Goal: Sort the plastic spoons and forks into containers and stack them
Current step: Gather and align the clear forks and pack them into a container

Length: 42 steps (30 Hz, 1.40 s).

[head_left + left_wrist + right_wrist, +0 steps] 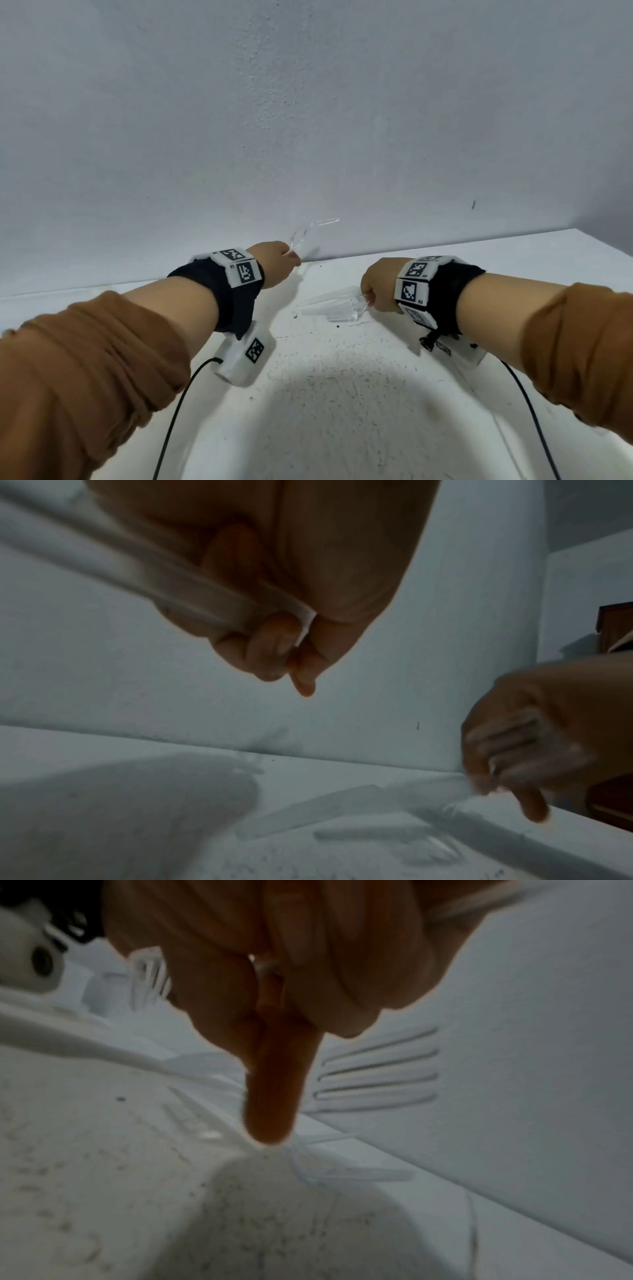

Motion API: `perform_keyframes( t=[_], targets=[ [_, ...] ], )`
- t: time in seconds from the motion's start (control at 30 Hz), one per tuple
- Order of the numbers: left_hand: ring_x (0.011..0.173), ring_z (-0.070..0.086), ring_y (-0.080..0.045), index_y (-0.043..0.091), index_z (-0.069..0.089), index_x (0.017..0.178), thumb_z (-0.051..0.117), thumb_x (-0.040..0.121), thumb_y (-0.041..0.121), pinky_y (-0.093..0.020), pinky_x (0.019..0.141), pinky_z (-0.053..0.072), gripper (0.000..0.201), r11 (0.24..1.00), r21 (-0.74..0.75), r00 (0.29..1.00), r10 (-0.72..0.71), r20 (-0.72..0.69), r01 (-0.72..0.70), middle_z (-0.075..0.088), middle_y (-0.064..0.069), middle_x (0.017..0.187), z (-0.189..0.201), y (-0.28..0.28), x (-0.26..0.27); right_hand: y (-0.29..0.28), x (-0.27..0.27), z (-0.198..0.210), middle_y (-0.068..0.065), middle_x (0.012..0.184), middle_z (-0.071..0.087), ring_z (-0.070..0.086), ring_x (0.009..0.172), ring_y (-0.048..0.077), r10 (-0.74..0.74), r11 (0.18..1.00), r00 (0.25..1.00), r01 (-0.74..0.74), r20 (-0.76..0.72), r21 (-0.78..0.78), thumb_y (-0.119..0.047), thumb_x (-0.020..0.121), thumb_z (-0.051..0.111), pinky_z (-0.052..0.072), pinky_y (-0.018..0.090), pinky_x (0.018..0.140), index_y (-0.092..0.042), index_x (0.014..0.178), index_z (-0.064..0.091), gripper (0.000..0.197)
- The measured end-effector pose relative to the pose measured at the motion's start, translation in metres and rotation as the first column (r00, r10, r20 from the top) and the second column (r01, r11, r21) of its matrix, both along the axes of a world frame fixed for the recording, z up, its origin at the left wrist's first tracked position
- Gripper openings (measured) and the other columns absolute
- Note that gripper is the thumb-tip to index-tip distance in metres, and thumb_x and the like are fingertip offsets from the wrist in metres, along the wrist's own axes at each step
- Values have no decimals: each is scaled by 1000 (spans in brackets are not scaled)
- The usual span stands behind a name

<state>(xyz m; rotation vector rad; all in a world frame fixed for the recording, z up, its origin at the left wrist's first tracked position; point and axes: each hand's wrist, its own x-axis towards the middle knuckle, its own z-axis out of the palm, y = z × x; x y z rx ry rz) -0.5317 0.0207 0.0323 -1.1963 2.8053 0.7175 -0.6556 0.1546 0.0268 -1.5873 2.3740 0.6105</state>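
At the centre of the head view we see a clear plastic utensil [310, 233] raised in front of the wall [308, 102], its handle pinched in the curled fingers of the left hand [279, 262]; whether it is a spoon or a fork we cannot tell through the glare. Lower and to the right, a bunch of clear forks [329, 306] fans out leftward over the white table [342, 394], gripped at the handle ends by the right hand [375, 289], whose fingers are closed around them. The right wrist view shows fork tines [380, 1069] beyond an extended finger [274, 1096]. Both wrists wear black bands with white marker blocks [239, 270], and brown sleeves [85, 370] fill the lower corners of the head view.
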Motion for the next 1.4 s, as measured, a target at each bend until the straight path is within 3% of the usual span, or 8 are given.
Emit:
perform_keyframes(
  t=[0.17,0.4,0.57,0.8,0.93,1.07,1.23,1.4],
  targets=[
    [97,53,-21,22,59,109,42,95,20,-22,75,37,22,994,-68,991,-83,103,90,49,2,102,-10,4,-30,29,-20,15,4,105,64,55,89,21,-130,981,992,129,8,-148,-17,92,40,42,24,75,-7,100,62,25],
    [66,39,-17,9,46,90,42,95,27,-22,53,27,19,965,-143,914,-154,375,221,38,-2,69,-20,26,-69,64,-44,20,-2,83,71,60,56,16,-335,795,870,467,362,-387,-28,88,50,46,23,58,-16,83,61,16],
    [70,41,-20,13,41,68,53,89,33,-23,55,30,31,967,-145,893,-128,432,208,40,0,66,-31,29,-73,67,-46,7,-3,86,61,61,54,12,-298,679,753,599,586,-424,-1,87,45,40,16,42,-23,81,53,24],
    [66,47,-14,14,52,81,52,92,28,-20,58,35,18,985,-72,943,-127,308,156,48,2,70,-24,23,-64,51,-47,-3,1,70,44,45,52,15,-234,577,720,643,653,-503,-5,94,34,37,22,44,-23,146,21,57],
    [66,49,-8,10,66,99,47,97,21,-18,64,40,22,991,-11,975,-130,177,135,65,3,94,-13,17,-47,39,-40,7,5,65,45,50,37,17,-234,564,603,723,762,-399,-21,100,30,38,16,33,-7,135,42,40],
    [62,46,-6,17,58,100,41,99,24,-18,61,35,18,996,88,998,-26,-58,31,69,7,98,-8,7,-27,25,-31,14,0,71,48,50,41,11,-153,535,680,667,717,-519,-9,97,33,37,16,36,-19,111,54,27],
    [56,42,-12,15,53,80,35,101,27,-19,53,32,30,995,96,992,25,-127,-13,55,2,74,-1,7,-4,6,-21,6,8,112,63,58,99,24,-243,797,871,430,428,-423,-25,95,48,42,26,76,-8,113,61,28],
    [57,41,-12,14,54,94,31,101,32,-21,52,33,29,982,184,973,79,-217,-39,43,2,67,5,11,14,-11,-23,-15,2,89,60,57,88,25,-318,899,911,378,262,-223,-36,85,59,46,30,78,-11,91,62,26]
  ],
)
